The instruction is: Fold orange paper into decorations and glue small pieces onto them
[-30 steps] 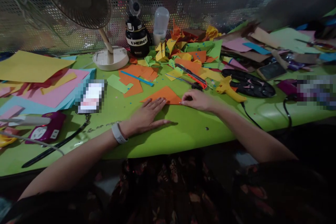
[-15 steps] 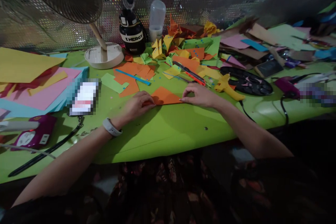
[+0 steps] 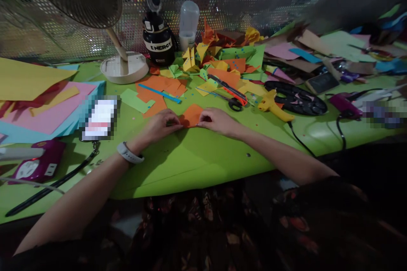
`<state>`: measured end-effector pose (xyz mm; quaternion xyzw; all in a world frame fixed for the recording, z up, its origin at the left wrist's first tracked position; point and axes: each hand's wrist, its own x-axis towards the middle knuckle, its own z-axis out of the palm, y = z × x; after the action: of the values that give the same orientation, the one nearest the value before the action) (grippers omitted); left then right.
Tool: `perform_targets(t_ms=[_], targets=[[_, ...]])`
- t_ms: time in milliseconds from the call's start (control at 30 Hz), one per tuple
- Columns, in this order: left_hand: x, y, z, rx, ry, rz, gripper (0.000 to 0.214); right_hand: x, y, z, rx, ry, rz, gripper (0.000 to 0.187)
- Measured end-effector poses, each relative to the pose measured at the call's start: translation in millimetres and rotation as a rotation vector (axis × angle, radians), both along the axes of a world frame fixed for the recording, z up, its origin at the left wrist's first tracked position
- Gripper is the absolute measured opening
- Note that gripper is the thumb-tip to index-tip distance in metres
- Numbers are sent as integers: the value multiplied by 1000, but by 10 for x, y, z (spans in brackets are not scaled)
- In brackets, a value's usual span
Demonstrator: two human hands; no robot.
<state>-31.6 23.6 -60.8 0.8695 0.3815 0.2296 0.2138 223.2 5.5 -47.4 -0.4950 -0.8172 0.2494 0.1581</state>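
Observation:
A small piece of orange paper (image 3: 190, 116) lies on the green table in front of me, between my two hands. My left hand (image 3: 163, 125), with a pale band on its wrist, pinches the paper's left edge with thumb and fingers. On the opposite side my right hand (image 3: 214, 121) has its fingers closed on the right part of the paper and covers some of it. Just behind the hands lie other orange sheets (image 3: 152, 93) and a green strip (image 3: 136, 100). Scissors (image 3: 235, 104) and a red-and-black cutter (image 3: 227, 89) rest beyond my right hand.
At the back stand a fan (image 3: 124, 67), a black bottle (image 3: 159, 44) and a clear bottle (image 3: 188, 23). A phone (image 3: 101, 117) and coloured sheets (image 3: 57, 106) lie left. Rightward are a yellow glue gun (image 3: 276, 108), a black tray (image 3: 295, 97) and paper scraps.
My right hand has moved left, closer to my left hand. The orange paper between them looks narrower, its right corner no longer stretched out. Scissors behind my right hand have come into view.

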Motion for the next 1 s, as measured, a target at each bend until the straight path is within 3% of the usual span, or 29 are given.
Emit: perform_targets(t_ms=[200, 367, 433, 500, 600, 733, 833, 1000], targets=[[-275, 62, 164, -76, 128, -34, 34, -13, 9, 12, -54, 6, -40, 13], [-409, 78, 450, -239, 250, -41, 42, -8, 37, -27, -70, 22, -41, 15], [-366, 13, 575, -246, 317, 15, 42, -5, 48, -33, -74, 32, -36, 16], [-227, -123, 633, -134, 305, 133, 45, -4, 55, -31, -81, 36, -31, 15], [106, -423, 511, 82, 242, 88, 62, -11, 56, -24, -79, 1, -38, 8], [459, -742, 125, 130, 410, -16, 100, -24, 48, -15, -65, -14, -48, 7], [517, -790, -46, 110, 430, -8, 106, -27, 39, -2, -62, -15, -40, 11], [469, -720, -40, 63, 441, -35, 109, -6, 36, 1, -72, 8, -7, 13]])
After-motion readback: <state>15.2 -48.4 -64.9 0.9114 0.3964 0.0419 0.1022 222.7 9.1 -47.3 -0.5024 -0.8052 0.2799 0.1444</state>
